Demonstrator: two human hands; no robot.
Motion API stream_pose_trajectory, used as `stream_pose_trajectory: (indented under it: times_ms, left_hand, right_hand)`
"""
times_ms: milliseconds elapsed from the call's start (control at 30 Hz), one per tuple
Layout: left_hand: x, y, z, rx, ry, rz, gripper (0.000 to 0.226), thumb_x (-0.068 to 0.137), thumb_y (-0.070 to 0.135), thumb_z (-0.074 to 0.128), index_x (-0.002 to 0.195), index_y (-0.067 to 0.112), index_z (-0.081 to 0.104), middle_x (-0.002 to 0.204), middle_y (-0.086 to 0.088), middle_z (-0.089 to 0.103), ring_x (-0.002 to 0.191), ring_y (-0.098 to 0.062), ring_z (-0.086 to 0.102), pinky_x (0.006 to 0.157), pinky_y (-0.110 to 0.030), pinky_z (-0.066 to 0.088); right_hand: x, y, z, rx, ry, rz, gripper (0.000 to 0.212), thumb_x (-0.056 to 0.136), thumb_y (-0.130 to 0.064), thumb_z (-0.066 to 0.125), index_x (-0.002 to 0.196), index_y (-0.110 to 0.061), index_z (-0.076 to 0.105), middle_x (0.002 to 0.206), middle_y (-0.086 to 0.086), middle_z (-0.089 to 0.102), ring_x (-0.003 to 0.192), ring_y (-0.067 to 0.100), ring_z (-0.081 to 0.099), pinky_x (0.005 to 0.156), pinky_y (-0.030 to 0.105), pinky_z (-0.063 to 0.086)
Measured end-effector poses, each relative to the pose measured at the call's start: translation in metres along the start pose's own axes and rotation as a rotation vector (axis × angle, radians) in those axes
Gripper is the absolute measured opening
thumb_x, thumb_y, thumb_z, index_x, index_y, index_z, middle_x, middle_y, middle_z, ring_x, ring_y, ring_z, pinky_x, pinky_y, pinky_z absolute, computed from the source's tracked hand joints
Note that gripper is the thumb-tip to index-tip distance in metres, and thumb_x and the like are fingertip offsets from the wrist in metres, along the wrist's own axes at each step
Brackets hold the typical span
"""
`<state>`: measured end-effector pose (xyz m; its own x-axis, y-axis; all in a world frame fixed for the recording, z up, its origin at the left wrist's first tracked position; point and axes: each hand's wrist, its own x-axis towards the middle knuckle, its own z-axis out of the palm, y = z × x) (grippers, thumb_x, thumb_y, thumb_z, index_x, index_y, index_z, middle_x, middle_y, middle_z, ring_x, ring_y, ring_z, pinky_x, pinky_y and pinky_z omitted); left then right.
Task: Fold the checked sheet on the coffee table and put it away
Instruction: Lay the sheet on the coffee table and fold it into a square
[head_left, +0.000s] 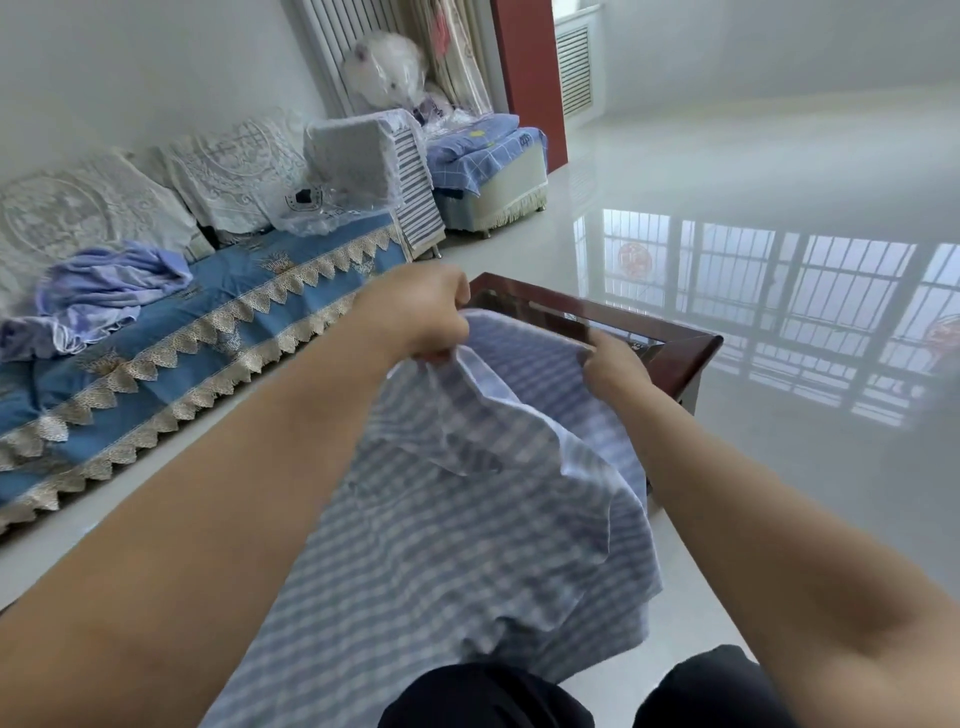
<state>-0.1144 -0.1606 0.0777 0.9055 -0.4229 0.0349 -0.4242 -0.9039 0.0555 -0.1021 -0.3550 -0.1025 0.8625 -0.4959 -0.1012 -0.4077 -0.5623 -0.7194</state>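
The blue-and-white checked sheet (467, 519) lies stretched over the coffee table (680, 353), a dark red wooden table whose far corner shows beyond the cloth. My left hand (421, 317) grips the sheet's far edge in a fist, bunching the fabric and lifting it off the table. My right hand (613, 364) pinches the same far edge a little to the right. Between the two hands the cloth folds over and shows its paler underside. The near part of the sheet hangs down toward my dark trousers (493, 696).
A sofa (218, 312) with a blue lace-trimmed cover runs along the left, with a crumpled lilac cloth (109, 296) on it. A footstool (493, 176) with blue bedding stands beyond. Glossy white floor (779, 156) spreads to the right.
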Motion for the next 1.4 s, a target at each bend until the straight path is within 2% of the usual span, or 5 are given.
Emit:
stream_pose_trajectory:
  times_ms: [133,333,633,1067,1400]
  left_hand:
    - [0.019,0.001,-0.001,-0.656,0.059,-0.138,0.031,0.086,0.001,0.046,0.113,0.013,0.052,0.064,-0.009,0.063,0.044,-0.014,0.061,0.051,-0.027,0.055]
    - [0.030,0.001,0.041,-1.096,-0.002,0.036,0.058,0.095,0.015,0.056,0.146,0.027,0.029,0.142,-0.010,0.047,0.121,-0.018,0.055,0.093,-0.030,0.047]
    - [0.003,-0.096,0.170,0.011,0.008,0.038,0.073,0.095,0.060,0.029,0.152,0.033,-0.009,0.160,0.004,-0.018,0.147,-0.022,-0.016,0.116,-0.054,-0.003]
    - [0.049,-0.157,0.234,-0.062,0.050,-0.205,0.052,0.100,0.049,0.027,0.136,0.018,0.047,0.141,-0.009,0.048,0.129,-0.032,0.041,0.102,-0.042,0.033]
    - [0.095,-0.214,0.241,-0.182,0.100,-0.281,0.061,0.101,0.049,0.020,0.153,0.018,0.017,0.160,-0.007,0.015,0.147,-0.027,0.013,0.119,-0.041,0.013]
  right_hand:
    - [-0.041,-0.024,-0.024,0.338,0.124,-0.146,0.063,0.087,-0.070,0.035,0.099,-0.010,0.052,0.101,0.008,0.059,0.083,0.017,0.064,0.076,0.038,0.048]
    - [-0.058,-0.061,-0.045,0.611,-0.551,-0.315,0.019,0.095,-0.031,0.057,0.093,-0.016,0.069,0.085,-0.003,0.072,0.077,0.011,0.069,0.071,0.025,0.056]
    - [0.031,0.001,-0.005,0.041,-0.075,0.045,0.044,0.098,-0.034,0.044,0.104,0.004,0.064,0.102,0.022,0.064,0.104,0.038,0.060,0.074,0.032,0.041]
    - [0.064,-0.021,0.003,0.327,-0.252,0.017,0.060,0.083,-0.064,0.054,0.097,-0.008,0.071,0.095,0.007,0.070,0.083,0.020,0.068,0.076,0.033,0.057]
    - [0.108,-0.079,-0.005,0.361,-0.511,0.042,0.034,0.090,-0.033,0.063,0.110,-0.005,0.061,0.093,0.009,0.071,0.079,0.021,0.069,0.084,0.041,0.056]
